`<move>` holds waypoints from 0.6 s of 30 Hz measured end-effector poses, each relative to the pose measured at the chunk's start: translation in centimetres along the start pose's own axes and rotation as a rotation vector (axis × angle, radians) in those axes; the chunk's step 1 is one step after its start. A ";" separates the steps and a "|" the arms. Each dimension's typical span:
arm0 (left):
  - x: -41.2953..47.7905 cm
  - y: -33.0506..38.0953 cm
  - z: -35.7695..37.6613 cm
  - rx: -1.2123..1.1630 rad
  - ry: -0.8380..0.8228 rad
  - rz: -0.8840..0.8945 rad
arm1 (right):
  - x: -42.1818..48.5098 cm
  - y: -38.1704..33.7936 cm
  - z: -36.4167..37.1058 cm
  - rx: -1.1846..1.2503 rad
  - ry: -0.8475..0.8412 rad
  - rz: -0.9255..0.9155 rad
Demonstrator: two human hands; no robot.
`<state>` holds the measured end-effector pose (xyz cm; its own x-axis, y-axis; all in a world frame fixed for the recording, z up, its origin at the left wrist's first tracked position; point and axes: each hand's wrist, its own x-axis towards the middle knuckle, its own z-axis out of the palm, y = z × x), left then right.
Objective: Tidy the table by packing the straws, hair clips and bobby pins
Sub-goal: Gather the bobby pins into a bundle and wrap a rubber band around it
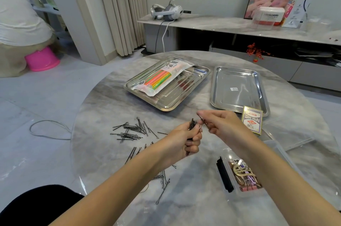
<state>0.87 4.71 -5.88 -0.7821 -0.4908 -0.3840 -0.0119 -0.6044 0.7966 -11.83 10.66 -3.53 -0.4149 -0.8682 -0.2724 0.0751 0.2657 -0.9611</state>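
L hand (184,139) is squeezing a bunch of bobby pins (192,124), R hand (221,124) is pinching one pin (205,125). Loose pins (131,130) are lying at 9 o'clock from the hands. Fat bunch could be slipping & spilling.

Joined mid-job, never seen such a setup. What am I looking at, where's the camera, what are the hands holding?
No machine here: these are a person's two bare hands, filmed by one wide-angle camera worn on the head, looking forward and down. The left hand holds a bundle of bobby pins; the right hand pinches a single pin beside it. Loose pins lie scattered on the table. One steel tray holds a packet of coloured straws; the other tray is bare except for a sticker. A card box sits at its near corner, and a clear box by the right arm holds hair clips.
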 end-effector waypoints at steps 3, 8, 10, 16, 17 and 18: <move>-0.3 -0.2 0.1 0.036 -0.074 -0.033 | 0.4 -0.2 -0.8 0.088 -0.097 0.055; -0.2 -0.5 -0.1 0.071 -0.087 -0.111 | 1.5 -0.1 0.0 0.617 0.044 0.212; -0.5 -1.1 0.2 0.123 -0.134 -0.145 | 2.0 -0.2 -0.7 0.697 0.102 0.207; -0.4 -0.4 -0.1 0.094 -0.113 -0.056 | 0.8 -0.7 -2.2 0.097 -0.130 0.262; -0.3 -0.2 -0.2 0.097 -0.110 -0.047 | 0.6 -0.7 -2.3 0.098 -0.180 0.307; -0.3 -0.1 -0.3 0.109 -0.111 -0.044 | 0.4 -0.8 -2.4 0.124 -0.223 0.346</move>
<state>1.33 4.73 -6.01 -0.8434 -0.3888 -0.3707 -0.1108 -0.5493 0.8282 -14.26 11.06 -2.73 -0.1409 -0.8097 -0.5696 0.2895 0.5165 -0.8058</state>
